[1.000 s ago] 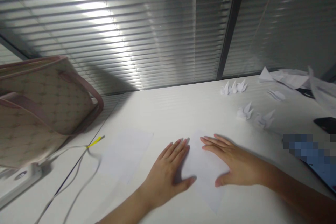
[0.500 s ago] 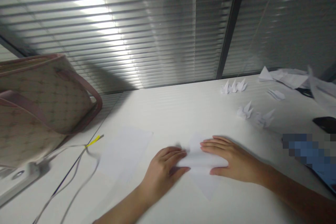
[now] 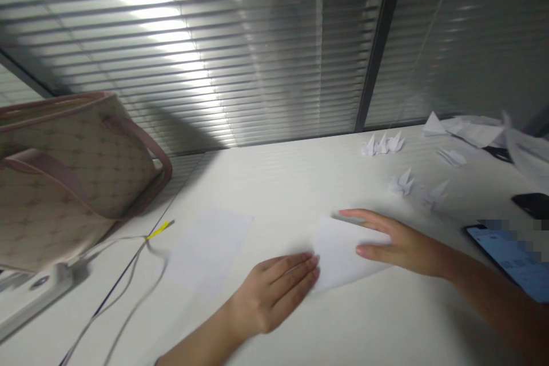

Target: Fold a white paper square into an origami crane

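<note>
A white sheet of paper [image 3: 343, 251] lies on the white table between my hands. My left hand [image 3: 283, 289] rests at its left edge, fingers held together, the fingertips touching the paper. My right hand [image 3: 381, 237] is on the right part of the paper, thumb on top and the other fingers stretched along the upper edge, so the sheet sits between thumb and fingers. Another flat white sheet [image 3: 210, 249] lies to the left of my left hand.
Folded paper figures [image 3: 383, 144] stand at the back right, others [image 3: 403, 183] nearer. Loose papers [image 3: 476, 128], a phone [image 3: 506, 257] and a dark object [image 3: 532, 205] are at right. A patterned bag [image 3: 77, 177], power strip [image 3: 38, 291] and cables [image 3: 128, 291] are at left.
The paper between my hands has turned and now lies as one flatter shape. My left hand has pressed its fingers together at the edge; my right hand has moved slightly right and up.
</note>
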The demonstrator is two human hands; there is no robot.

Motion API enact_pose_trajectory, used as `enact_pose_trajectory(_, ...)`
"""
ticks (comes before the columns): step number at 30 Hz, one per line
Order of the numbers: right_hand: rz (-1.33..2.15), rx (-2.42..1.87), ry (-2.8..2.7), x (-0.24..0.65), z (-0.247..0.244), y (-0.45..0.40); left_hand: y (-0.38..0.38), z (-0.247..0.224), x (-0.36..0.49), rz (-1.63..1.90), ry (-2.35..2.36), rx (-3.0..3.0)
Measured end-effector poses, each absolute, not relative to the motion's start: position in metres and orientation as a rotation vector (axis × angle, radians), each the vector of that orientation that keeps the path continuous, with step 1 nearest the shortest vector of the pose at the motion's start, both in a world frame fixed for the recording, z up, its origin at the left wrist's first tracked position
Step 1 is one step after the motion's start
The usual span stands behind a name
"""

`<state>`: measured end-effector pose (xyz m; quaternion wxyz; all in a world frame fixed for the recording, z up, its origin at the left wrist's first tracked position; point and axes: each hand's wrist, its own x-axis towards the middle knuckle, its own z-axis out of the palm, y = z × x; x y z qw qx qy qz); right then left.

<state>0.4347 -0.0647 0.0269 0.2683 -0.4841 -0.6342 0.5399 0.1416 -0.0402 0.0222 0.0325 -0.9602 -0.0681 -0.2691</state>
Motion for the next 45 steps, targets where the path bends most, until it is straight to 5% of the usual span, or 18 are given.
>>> enact_pose_trajectory(3, 1.772, -1.263, -1.665, 0.437, 0.016, -0.059, -0.039, 0.016, 0.144, -0.718, -0.191, -3.049)
enact_pose_trajectory(14, 1.319, -1.432, -1.591, 0.405, -0.008, -0.066, -0.045, 0.007, 0.151, -0.524, -0.196, -2.998)
enact_pose_trajectory(34, 1.496, -1.324, -1.551, 0.405, 0.001, -0.077, -0.061, 0.003, 0.145, -0.578, -0.351, -2.957)
enact_pose_trajectory(45, 1.213, -1.375, -1.649, 0.407, 0.000, -0.076, -0.069, 0.002, 0.152, -0.653, -0.310, -2.861)
